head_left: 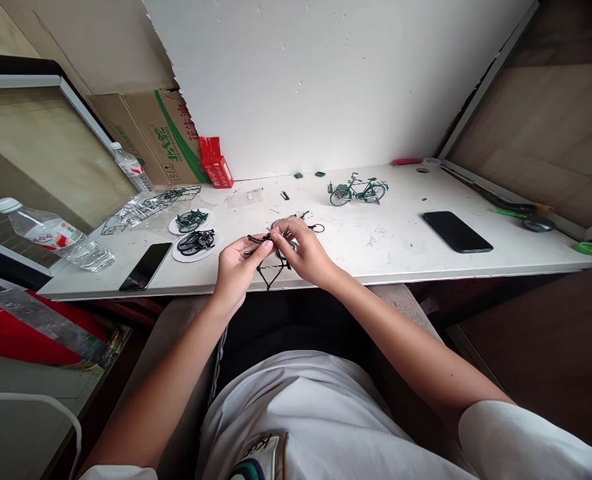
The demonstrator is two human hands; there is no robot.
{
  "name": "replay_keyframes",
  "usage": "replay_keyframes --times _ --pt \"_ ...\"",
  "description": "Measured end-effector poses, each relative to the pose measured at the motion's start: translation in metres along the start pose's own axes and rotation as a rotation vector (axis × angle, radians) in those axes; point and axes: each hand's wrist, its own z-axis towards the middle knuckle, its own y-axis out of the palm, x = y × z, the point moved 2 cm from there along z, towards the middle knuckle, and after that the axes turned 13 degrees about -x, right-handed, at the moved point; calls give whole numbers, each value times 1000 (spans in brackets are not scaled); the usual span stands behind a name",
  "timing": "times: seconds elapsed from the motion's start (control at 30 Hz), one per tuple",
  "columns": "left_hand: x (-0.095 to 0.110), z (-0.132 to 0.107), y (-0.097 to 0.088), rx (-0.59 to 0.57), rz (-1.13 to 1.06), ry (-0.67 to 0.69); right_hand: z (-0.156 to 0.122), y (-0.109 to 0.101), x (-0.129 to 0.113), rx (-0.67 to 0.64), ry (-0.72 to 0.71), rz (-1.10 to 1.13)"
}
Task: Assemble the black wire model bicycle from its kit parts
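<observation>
Black, slender-barred bicycle frame [271,267]

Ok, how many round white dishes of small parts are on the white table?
2. Both sit to the left of the left hand: the farther round white dish holds green parts; the nearer round white dish holds black parts. No others show.

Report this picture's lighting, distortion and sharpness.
All in the head view: soft light, dark top-right corner; wide-angle distortion stretching the right sleeve; highlights on the front water bottle; fine detail lost on the black model-bicycle frame between left hand and right hand.
</observation>
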Motion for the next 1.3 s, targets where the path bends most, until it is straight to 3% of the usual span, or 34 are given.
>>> replay_keyframes --times 0.63,1.3 --pt "-10 -3 0 19 53 1 -3 12 8 15 6 20" --pt "-10 -7 3 32 95 80 -3 4 -5 -37 -53 -45"
